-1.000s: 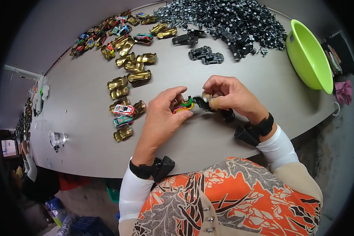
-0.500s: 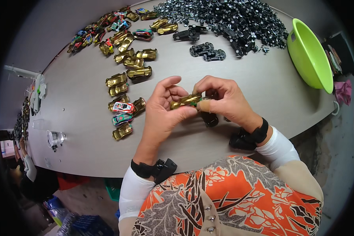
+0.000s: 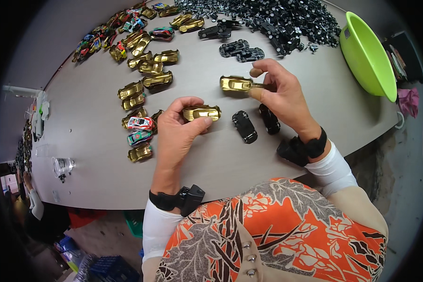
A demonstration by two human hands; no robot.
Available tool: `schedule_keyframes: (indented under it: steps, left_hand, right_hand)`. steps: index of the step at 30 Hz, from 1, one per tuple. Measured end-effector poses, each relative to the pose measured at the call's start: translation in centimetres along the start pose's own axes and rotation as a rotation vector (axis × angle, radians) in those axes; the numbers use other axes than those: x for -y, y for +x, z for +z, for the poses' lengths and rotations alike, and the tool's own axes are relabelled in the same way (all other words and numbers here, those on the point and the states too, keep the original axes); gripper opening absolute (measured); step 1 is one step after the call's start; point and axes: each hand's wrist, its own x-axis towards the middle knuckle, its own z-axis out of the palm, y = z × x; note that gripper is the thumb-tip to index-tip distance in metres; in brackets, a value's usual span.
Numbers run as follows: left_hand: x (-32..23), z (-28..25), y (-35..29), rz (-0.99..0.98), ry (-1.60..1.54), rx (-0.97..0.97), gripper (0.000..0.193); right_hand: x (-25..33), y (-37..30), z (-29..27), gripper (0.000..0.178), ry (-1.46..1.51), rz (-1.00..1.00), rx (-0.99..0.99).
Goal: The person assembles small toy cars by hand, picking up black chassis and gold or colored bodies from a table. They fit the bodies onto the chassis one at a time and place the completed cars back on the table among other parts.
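My left hand (image 3: 176, 124) pinches a gold toy car body (image 3: 202, 113) between thumb and fingers, above the table. My right hand (image 3: 284, 91), with tan tape on its thumb and index finger, is curled at the end of a second gold toy car body (image 3: 235, 84). A narrow brownish strip runs from that body in between the fingers; I cannot make out what it is. Two black toy car chassis lie below the right hand: one chassis (image 3: 244, 127) in the open, the other chassis (image 3: 269, 119) partly under the wrist.
Gold and coloured car bodies (image 3: 157, 80) lie in groups on the left. Loose black chassis (image 3: 242, 50) sit ahead, before a big heap of dark wheeled parts (image 3: 277, 23). A green basin (image 3: 367, 56) stands right; a clear cup (image 3: 62, 167) left. Another person's arm (image 3: 33, 197) shows far left.
My hands have separated: the left moved left with its gold body, the right moved up and right. A second gold body and the black chassis beneath now show plainly. The view shifted slightly.
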Motion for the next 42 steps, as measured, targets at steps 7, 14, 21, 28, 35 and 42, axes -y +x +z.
schedule_keyframes:
  steps: [7,14,21,28,35,42]
  left_hand:
    - [0.0,-0.2,0.1,-0.043,0.034,0.05,0.034]
    - [0.6,-0.3,0.2,0.012,0.111,0.119,0.043]
    - [0.0,1.5,-0.6,0.357,0.367,-0.036,0.043]
    - [-0.8,0.0,-1.3,-0.292,-0.373,0.278,0.033]
    - [-0.8,-0.4,-1.0,-0.087,-0.553,0.029,0.04]
    - [-1.2,-2.2,-1.2,0.15,-0.375,-0.252,0.027]
  right_hand:
    - [1.4,-2.1,1.0,0.029,-0.465,-0.22,0.413]
    - [1.1,-1.0,0.7,0.013,0.445,0.37,0.328]
    - [0.4,-1.4,2.2,0.008,0.814,0.352,0.067]
    - [1.7,-2.3,2.9,0.016,0.368,-0.31,0.119]
    - [2.2,-2.2,3.2,0.02,0.196,-0.432,0.188]
    - [2.1,-1.6,4.8,0.025,-0.136,-0.28,0.302]
